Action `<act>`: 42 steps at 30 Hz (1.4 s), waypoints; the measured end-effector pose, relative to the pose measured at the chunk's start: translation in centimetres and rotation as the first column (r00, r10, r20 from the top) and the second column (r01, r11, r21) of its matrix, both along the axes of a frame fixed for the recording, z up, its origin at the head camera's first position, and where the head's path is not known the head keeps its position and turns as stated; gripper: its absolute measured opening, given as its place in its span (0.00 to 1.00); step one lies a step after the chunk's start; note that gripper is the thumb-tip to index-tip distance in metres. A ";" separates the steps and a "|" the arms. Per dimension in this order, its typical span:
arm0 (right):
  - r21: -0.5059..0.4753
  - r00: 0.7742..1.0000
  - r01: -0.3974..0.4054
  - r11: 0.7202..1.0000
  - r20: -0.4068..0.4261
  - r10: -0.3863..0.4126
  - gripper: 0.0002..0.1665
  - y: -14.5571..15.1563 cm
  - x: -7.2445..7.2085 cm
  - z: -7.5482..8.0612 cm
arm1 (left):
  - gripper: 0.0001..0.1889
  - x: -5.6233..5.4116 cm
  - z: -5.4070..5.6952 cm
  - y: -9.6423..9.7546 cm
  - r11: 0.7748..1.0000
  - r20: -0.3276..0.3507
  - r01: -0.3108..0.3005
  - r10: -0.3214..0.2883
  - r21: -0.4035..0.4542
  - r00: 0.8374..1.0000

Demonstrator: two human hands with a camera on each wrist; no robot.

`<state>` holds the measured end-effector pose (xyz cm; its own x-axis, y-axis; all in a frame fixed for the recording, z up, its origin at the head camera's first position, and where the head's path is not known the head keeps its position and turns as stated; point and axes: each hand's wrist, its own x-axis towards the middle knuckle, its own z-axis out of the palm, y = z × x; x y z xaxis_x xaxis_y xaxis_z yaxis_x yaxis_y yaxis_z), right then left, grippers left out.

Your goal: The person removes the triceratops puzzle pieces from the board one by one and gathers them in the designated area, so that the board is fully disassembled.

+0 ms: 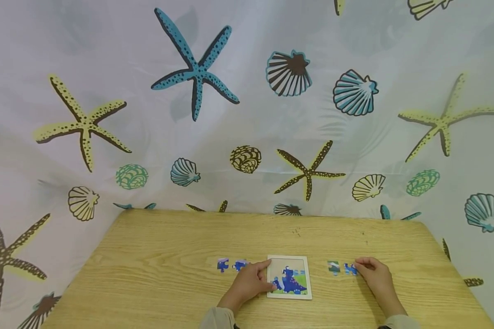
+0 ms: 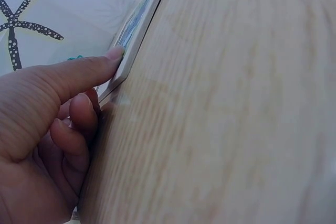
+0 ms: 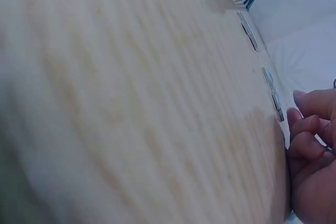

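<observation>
My left hand grips the left side of a square puzzle board with a pale frame. The thumb lies over the frame's edge, the other fingers bent beside it. Inside the frame, a partly assembled picture of a blue dinosaur shows. At the right, my right hand rests by a blue puzzle piece, its fingertips right at the piece's edge and its fingers bent. In the right wrist view this blue piece lies flat just beyond the fingertips.
Left of the board lie a purple-blue piece and another blue piece, partly behind the left hand. A green and grey piece lies right of the board. Behind the wooden table hangs a cloth printed with starfish and shells.
</observation>
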<state>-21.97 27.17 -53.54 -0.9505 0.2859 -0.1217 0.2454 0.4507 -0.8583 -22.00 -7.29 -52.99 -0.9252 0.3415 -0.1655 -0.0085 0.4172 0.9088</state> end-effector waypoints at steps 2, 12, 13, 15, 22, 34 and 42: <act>-0.037 1.000 0.006 0.999 0.004 -0.005 0.18 0.0 0.0 0.0 | 0.38 0.0 0.0 0.0 1.000 -0.004 0.003 -0.003 -0.004 1.000; -0.063 1.000 -0.026 0.998 0.000 0.026 0.18 -0.9 0.3 0.3 | 0.39 0.0 0.0 0.0 1.000 -0.008 -0.004 0.004 -0.012 1.000; -0.061 1.000 -0.026 0.998 -0.001 0.026 0.18 -1.1 0.3 0.3 | 0.39 0.0 0.0 0.0 1.000 -0.008 -0.002 0.002 -0.014 1.000; -0.056 0.999 -0.034 0.998 -0.015 0.033 0.17 -1.5 0.2 0.5 | 0.39 0.1 0.0 0.0 1.000 -0.009 -0.001 0.000 -0.015 1.000; -0.101 0.991 -0.129 0.986 -0.049 0.124 0.20 -3.7 0.2 0.9 | 0.38 0.0 -0.1 0.0 1.000 -0.009 -0.007 0.007 -0.021 1.000; -0.249 0.978 -0.203 0.947 -0.097 0.185 0.12 -9.3 -0.6 0.8 | 0.38 -0.2 0.0 -0.1 1.000 -0.015 -0.005 0.005 -0.018 1.000; -0.270 0.956 -0.294 0.917 -0.081 0.283 0.13 -11.8 -0.3 0.2 | 0.38 0.0 0.0 0.0 1.000 -0.022 -0.018 0.018 -0.025 1.000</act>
<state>-22.30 15.35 -53.36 -0.9923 -0.0409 -0.1173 0.1042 0.2406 -0.9650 -21.97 -7.25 -52.95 -0.9347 0.3208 -0.1532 0.0037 0.4399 0.8980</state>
